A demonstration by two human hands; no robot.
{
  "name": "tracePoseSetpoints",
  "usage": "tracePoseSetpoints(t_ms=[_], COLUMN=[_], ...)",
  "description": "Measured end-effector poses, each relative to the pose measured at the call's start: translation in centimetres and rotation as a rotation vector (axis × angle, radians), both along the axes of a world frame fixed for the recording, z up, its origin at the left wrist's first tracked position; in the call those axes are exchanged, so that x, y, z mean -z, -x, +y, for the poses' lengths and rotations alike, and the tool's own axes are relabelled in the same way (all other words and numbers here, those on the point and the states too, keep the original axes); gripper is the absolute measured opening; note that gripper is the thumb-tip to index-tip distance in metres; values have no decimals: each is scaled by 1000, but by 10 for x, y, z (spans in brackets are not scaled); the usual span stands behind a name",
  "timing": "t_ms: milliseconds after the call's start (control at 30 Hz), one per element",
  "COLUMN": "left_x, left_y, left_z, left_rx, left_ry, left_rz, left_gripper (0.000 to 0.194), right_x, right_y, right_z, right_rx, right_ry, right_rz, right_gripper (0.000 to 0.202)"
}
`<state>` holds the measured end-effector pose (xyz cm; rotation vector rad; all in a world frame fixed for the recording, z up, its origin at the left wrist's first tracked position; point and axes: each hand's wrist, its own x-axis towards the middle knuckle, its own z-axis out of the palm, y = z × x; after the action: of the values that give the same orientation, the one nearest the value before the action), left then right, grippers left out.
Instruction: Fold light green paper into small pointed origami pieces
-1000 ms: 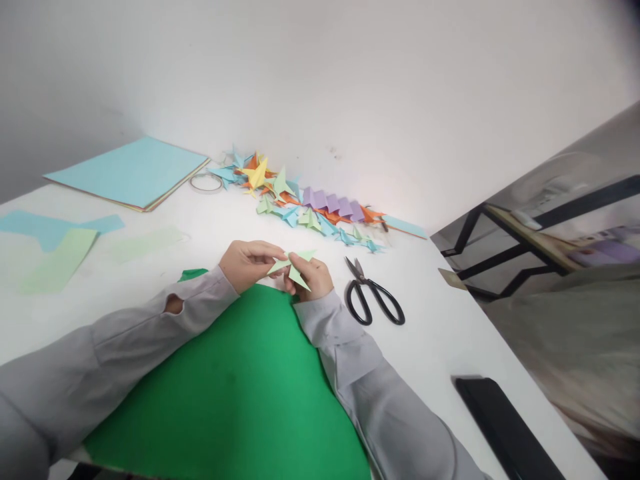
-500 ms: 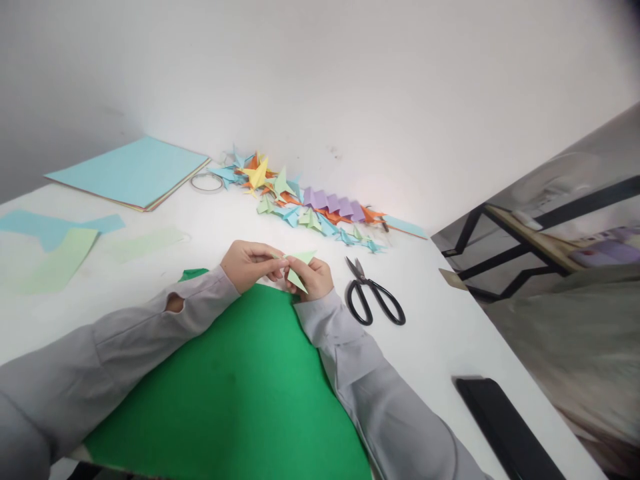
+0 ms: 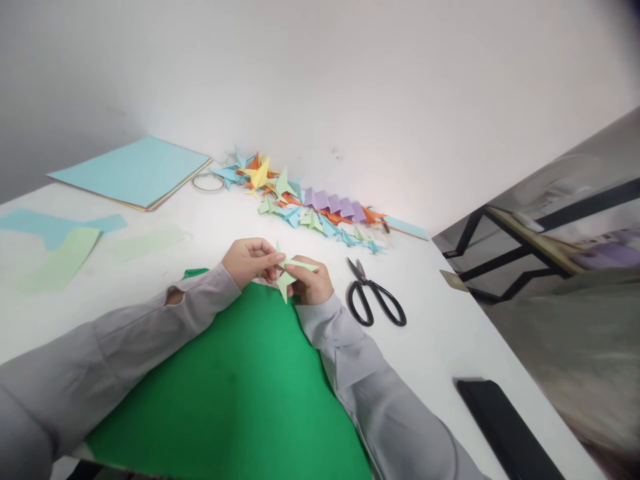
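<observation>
Between my two hands is a small light-green origami crane (image 3: 286, 280), its pointed tips sticking up, down and to the right. My left hand (image 3: 253, 261) pinches its left side between thumb and fingers. On the right side, my right hand (image 3: 313, 280) grips the folded paper, thumb lying over it. Both hands are above the far edge of a green mat (image 3: 235, 380). Black-handled scissors (image 3: 371, 290) lie on the white table to the right of my right hand, blades pointing away from me. Part of the crane is hidden by my fingers.
Folded paper cranes (image 3: 310, 207) in several colours line the wall. At the left lie a stack of coloured paper (image 3: 133, 172), a ring of tape (image 3: 209, 182), blue paper (image 3: 55, 223) and green paper strips (image 3: 65, 260). A black flat object (image 3: 505, 427) lies at the right edge.
The green crane has turned in my fingers, so more of it shows, with one tip now pointing up. My hands have barely shifted.
</observation>
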<state>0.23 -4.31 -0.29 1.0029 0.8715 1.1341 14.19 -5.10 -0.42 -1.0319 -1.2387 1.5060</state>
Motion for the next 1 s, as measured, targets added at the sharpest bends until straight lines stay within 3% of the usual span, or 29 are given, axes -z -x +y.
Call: tracePoseSetpoints(t_ms=[433, 700, 1000], left_x=[-6, -1, -6], left_y=[0, 1, 0], left_z=[0, 1, -1], left_rx=[78, 56, 62], left_ry=[121, -13, 72], left_rz=[-23, 35, -24], left_gripper=[38, 33, 31], right_x=[2, 5, 8], right_y=[-2, 2, 1], right_z=[0, -2, 0], right_rx=[-43, -24, -21], right_ry=[-15, -156, -151], right_rz=[-3, -77, -92], right_gripper=[12, 20, 22])
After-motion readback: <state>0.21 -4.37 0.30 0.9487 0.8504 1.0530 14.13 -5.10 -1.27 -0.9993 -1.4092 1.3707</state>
